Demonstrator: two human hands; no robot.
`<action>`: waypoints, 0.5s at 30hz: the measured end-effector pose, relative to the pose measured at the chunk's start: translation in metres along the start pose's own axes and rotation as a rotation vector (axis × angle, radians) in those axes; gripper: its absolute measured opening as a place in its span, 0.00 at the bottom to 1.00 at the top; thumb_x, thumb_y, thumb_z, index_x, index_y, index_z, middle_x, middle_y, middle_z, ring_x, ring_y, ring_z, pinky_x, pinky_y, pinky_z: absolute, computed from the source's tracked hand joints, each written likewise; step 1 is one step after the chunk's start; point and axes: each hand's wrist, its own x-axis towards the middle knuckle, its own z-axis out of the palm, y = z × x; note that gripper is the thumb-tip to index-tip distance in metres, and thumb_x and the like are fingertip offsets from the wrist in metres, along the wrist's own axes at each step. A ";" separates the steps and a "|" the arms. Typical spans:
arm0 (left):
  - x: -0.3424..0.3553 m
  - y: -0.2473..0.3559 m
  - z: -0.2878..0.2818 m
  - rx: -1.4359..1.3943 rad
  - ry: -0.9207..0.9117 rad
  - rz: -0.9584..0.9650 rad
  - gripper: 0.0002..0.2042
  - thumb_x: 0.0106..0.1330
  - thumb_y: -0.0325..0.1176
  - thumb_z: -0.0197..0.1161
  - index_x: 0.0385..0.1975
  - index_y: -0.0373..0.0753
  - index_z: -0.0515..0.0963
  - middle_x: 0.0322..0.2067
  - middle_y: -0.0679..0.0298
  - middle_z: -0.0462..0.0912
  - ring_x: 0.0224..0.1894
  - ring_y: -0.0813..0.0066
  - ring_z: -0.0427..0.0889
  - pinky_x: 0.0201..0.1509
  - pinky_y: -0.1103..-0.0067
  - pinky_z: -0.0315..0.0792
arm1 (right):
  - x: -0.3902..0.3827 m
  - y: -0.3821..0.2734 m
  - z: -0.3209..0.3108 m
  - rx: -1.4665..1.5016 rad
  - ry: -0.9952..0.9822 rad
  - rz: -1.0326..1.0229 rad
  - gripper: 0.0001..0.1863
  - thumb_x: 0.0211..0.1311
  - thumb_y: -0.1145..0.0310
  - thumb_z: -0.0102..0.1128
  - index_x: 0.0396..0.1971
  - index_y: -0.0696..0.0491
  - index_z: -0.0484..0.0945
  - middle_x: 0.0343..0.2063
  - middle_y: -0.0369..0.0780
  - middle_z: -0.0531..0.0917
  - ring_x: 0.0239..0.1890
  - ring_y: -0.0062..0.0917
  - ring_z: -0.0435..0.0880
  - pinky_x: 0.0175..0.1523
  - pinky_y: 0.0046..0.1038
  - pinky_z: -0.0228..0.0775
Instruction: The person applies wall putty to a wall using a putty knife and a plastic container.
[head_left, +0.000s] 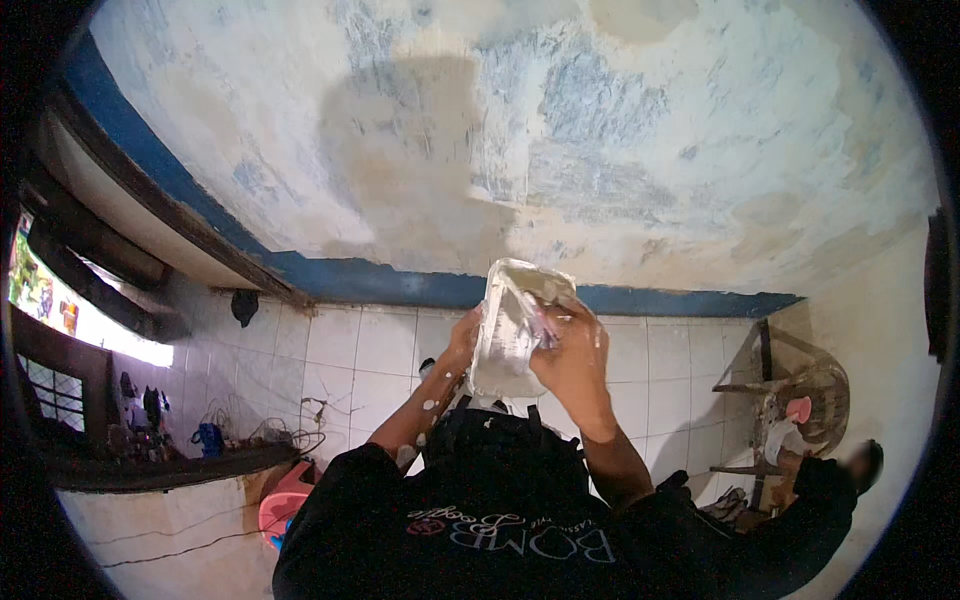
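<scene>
Head view, hands (520,345) gripping white rectangular tub (512,322), patched blue-banded wall (480,130)

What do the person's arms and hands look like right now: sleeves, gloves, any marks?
Both forearms are bare, with no gloves on the left hand or right hand. Short black sleeves end near the elbows. White splatter dots the left forearm and both hands.

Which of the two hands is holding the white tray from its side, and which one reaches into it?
The left hand grips the side of the white tray. The right hand reaches over its open face; whether it holds a tool cannot be told.
</scene>
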 end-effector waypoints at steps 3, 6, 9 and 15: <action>0.007 0.003 -0.003 0.050 -0.085 0.058 0.30 0.62 0.52 0.46 0.56 0.33 0.62 0.48 0.52 0.73 0.45 0.63 0.76 0.52 0.69 0.70 | -0.006 -0.006 0.006 -0.058 -0.132 0.019 0.18 0.33 0.79 0.55 0.32 0.56 0.79 0.29 0.48 0.79 0.35 0.43 0.78 0.40 0.36 0.72; 0.017 -0.003 -0.011 -0.122 -0.142 0.067 0.30 0.61 0.52 0.45 0.55 0.33 0.63 0.47 0.50 0.73 0.46 0.60 0.76 0.53 0.69 0.70 | -0.010 0.000 0.002 0.033 -0.145 -0.113 0.15 0.34 0.78 0.54 0.30 0.58 0.79 0.28 0.48 0.79 0.33 0.44 0.77 0.38 0.37 0.71; 0.024 -0.003 -0.016 -0.183 -0.088 -0.043 0.30 0.61 0.52 0.46 0.55 0.32 0.63 0.47 0.50 0.73 0.47 0.60 0.76 0.54 0.68 0.69 | 0.001 -0.001 0.000 0.044 -0.100 0.107 0.15 0.34 0.78 0.54 0.29 0.59 0.78 0.27 0.48 0.79 0.34 0.44 0.77 0.39 0.37 0.71; 0.015 0.012 0.006 -0.158 -0.090 0.045 0.31 0.60 0.52 0.47 0.55 0.32 0.62 0.48 0.49 0.73 0.48 0.58 0.75 0.54 0.65 0.70 | -0.005 -0.005 0.001 -0.024 -0.280 0.033 0.16 0.35 0.78 0.53 0.31 0.57 0.78 0.27 0.49 0.78 0.34 0.45 0.78 0.39 0.36 0.70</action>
